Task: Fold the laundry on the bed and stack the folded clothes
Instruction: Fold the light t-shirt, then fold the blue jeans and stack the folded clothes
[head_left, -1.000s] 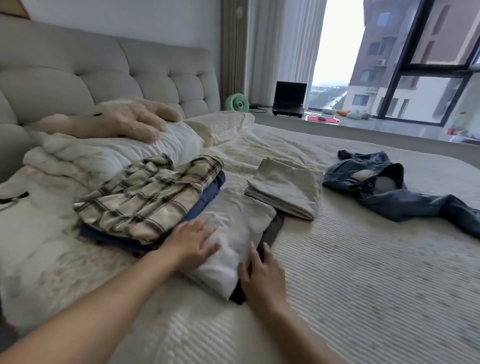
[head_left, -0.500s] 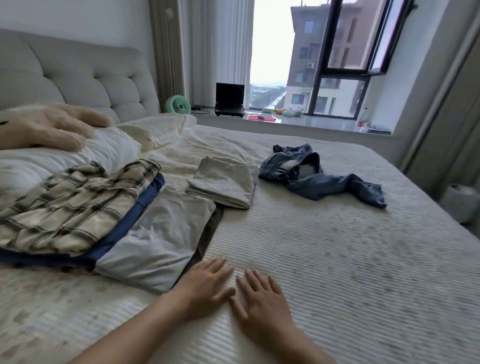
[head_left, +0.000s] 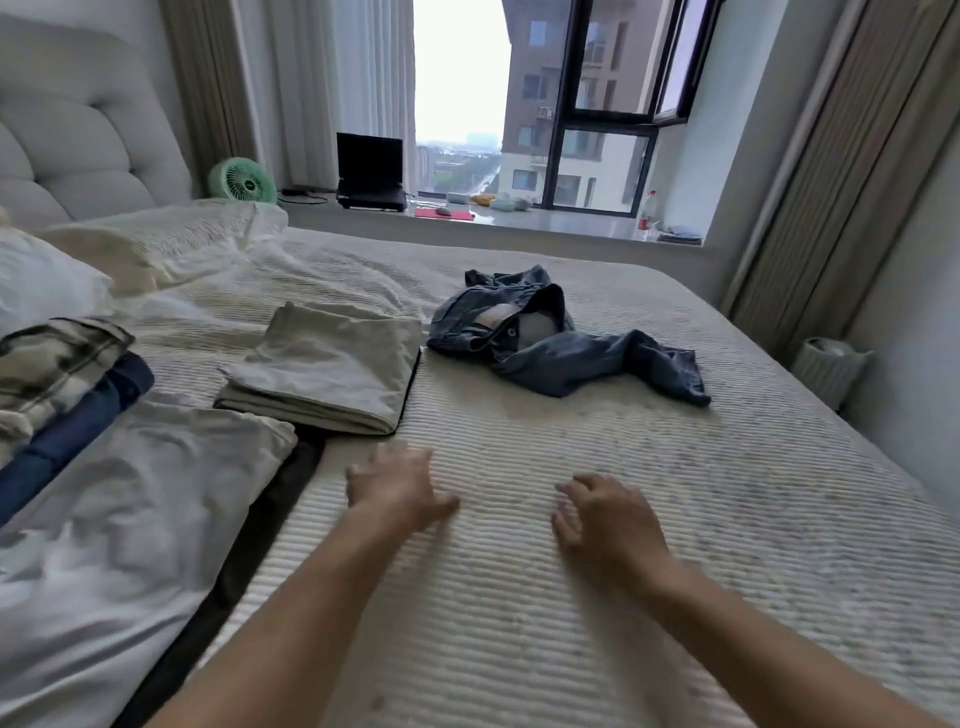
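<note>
Folded piles at left on the bed; crumpled jeans right of them, beyond both hands.

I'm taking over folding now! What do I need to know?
Hands: left hand and right hand are both open and hold nothing, over the bare bedspread.
Done: white folded top on a dark garment; beige folded piece behind it; plaid shirt stacked on a navy item at the left.
Left: the jeans lie crumpled and unfolded, ahead of the hands. Fold them, then stack the piles.
</note>
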